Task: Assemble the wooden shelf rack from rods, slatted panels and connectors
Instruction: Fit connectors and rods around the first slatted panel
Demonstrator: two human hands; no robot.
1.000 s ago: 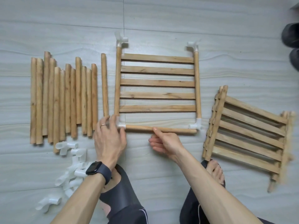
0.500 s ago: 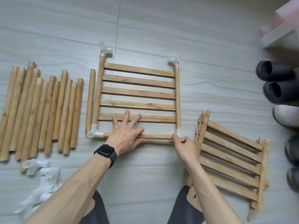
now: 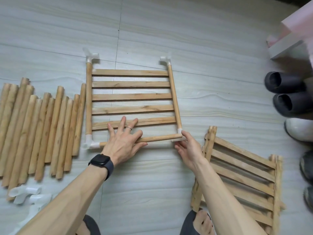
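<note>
A slatted panel [image 3: 132,96] lies on the floor inside a partial frame: a left rod [image 3: 88,99], a right rod [image 3: 174,99] and a near rod [image 3: 159,138]. White connectors sit at the far left [image 3: 92,57], far right [image 3: 166,60], near left [image 3: 90,143] and near right [image 3: 179,131] corners. My left hand [image 3: 124,139] lies flat with spread fingers over the near rod and the lowest slat. My right hand [image 3: 188,147] pinches the near right connector, thumb on top and fingers beneath.
Several loose rods [image 3: 42,129] lie side by side at the left. Loose white connectors [image 3: 28,195] sit at the bottom left. A stack of slatted panels [image 3: 240,180] lies at the right. Dark shoes [image 3: 288,92], a white shoe [image 3: 299,131] and a box [image 3: 288,46] line the right edge.
My left hand moved right from the near left connector to the middle of the near rod. My right hand slid along the rod to the near right connector.
</note>
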